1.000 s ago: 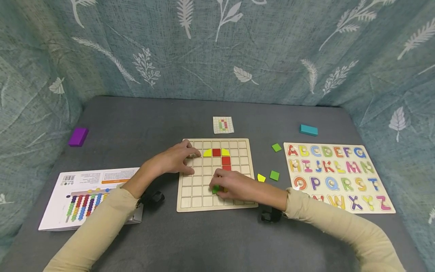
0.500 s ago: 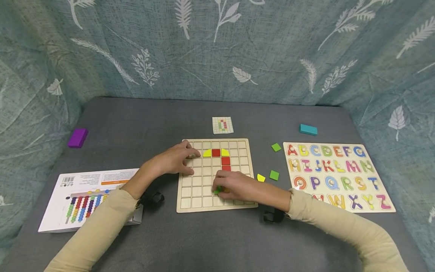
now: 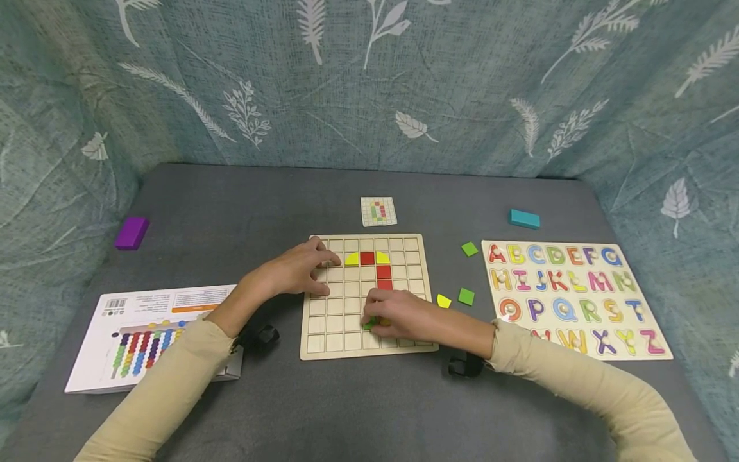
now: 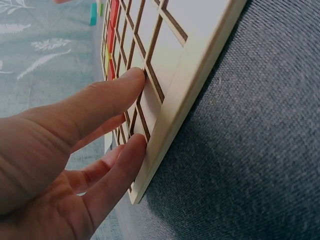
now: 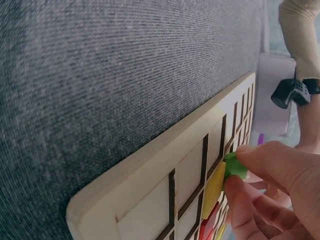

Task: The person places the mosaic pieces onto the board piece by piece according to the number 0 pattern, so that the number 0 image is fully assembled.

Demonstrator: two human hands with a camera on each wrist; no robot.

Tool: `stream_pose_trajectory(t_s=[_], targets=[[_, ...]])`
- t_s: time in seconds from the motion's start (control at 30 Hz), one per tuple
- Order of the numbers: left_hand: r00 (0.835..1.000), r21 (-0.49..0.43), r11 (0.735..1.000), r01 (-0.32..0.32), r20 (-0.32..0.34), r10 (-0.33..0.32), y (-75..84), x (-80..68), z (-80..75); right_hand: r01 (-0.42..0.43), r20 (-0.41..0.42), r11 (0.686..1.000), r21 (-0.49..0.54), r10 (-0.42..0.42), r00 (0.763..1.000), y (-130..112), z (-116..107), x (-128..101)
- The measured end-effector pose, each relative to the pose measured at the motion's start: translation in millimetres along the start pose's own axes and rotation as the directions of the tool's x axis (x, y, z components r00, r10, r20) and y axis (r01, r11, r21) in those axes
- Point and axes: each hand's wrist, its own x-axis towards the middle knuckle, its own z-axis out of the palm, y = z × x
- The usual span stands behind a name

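The right hand (image 3: 404, 316) pinches a green tile (image 5: 235, 166) in its grip, setting it into the grid board (image 3: 335, 333) beside a yellow tile (image 5: 214, 189). The left hand (image 3: 294, 269), fingers flat, steadies the board's far corner. Next, I judge: seat the tile square, then release.

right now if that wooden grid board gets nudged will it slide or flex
The wooden grid board looks stiff and flat, so probably no flex. It likely resists sliding: the left hand presses it onto the grey fabric surface.
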Motion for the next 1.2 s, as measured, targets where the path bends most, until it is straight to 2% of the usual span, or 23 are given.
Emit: stream_pose_trajectory(t_s=[0.17, 0.3, 0.43, 0.53, 0.7, 0.8, 1.0, 1.1, 1.2], targets=[[1.000, -0.002, 1.000, 0.002, -0.002, -0.002, 0.7, -0.1, 0.0, -0.016, 0.010, 1.000, 0.021, 0.015, 1.000, -1, 0, -1], [1.000, 0.002, 1.000, -0.006, -0.002, 0.006, 1.1, -0.1, 0.0, 0.017, 0.009, 0.998, -0.056, -0.016, 1.000, -1, 3, -3], [1.000, -0.002, 1.000, -0.004, 0.005, 0.004, 1.6, -0.3, 0.3, 0.081, -0.065, 0.983, -0.165, -0.092, 0.994, -2, 4, -11], [1.000, -0.001, 1.000, 0.000, 0.008, 0.000, 1.7, 0.1, 0.8, 0.077, -0.135, 0.980, -0.183, -0.103, 0.985, -1, 0, -21], [1.000, -0.006, 1.000, 0.005, 0.003, -0.005, 1.7, -0.2, -0.1, -0.049, -0.168, 0.996, -0.070, 0.036, 0.985, 18, -14, -49], [1.000, -0.010, 1.000, 0.009, 0.002, -0.009, 2.3, -0.2, -0.3, -0.155, -0.161, 0.988, -0.019, 0.150, 0.975, 31, -20, -71], [1.000, -0.006, 1.000, 0.018, 0.003, -0.018, 1.2, 1.2, 0.5, -0.378, -0.157, 0.926, 0.005, 0.374, 0.914, 49, -30, -108], [1.000, -0.003, 1.000, 0.020, 0.005, -0.020, 0.2, 1.6, 0.7, -0.439, -0.151, 0.898, 0.004, 0.435, 0.888, 56, -33, -121], [1.000, -0.002, 1.000, 0.017, 0.008, -0.017, 0.0, 1.3, 0.3, -0.463, -0.155, 0.887, 0.001, 0.457, 0.876, 60, -35, -129]])
